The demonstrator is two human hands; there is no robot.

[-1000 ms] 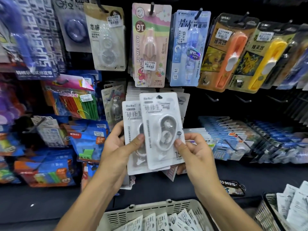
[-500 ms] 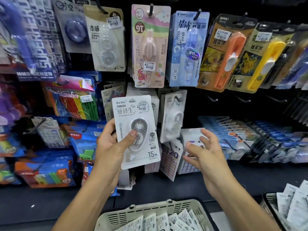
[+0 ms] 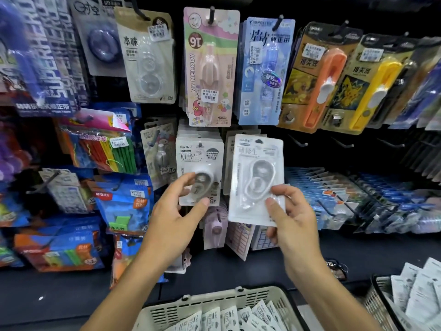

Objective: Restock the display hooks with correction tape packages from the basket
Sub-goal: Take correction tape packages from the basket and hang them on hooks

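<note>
- We are looking down at two bare hands in front of a dark display wall crowded with hanging stationery packs.
- The right hand (image 3: 292, 215) is now pinching a white correction tape pack (image 3: 256, 177) by its lower corner, thumb in front; half a second ago this hand was empty with its fingers spread.
- That pack is standing upright, lifted before the white packs hanging on the right-hand hook.
- The left hand (image 3: 177, 217) is no longer holding a pack. The hung pack (image 3: 200, 173) is now sitting on its hook, front of a stack.
- The left fingers are loosely curled, fingertips and thumb touching the hung pack's lower part; we are seeing no firm grasp.
- The basket (image 3: 214, 304) is sitting at the bottom edge with more white packs inside.
- A second, darker basket (image 3: 379, 304) is showing at lower right.
</note>
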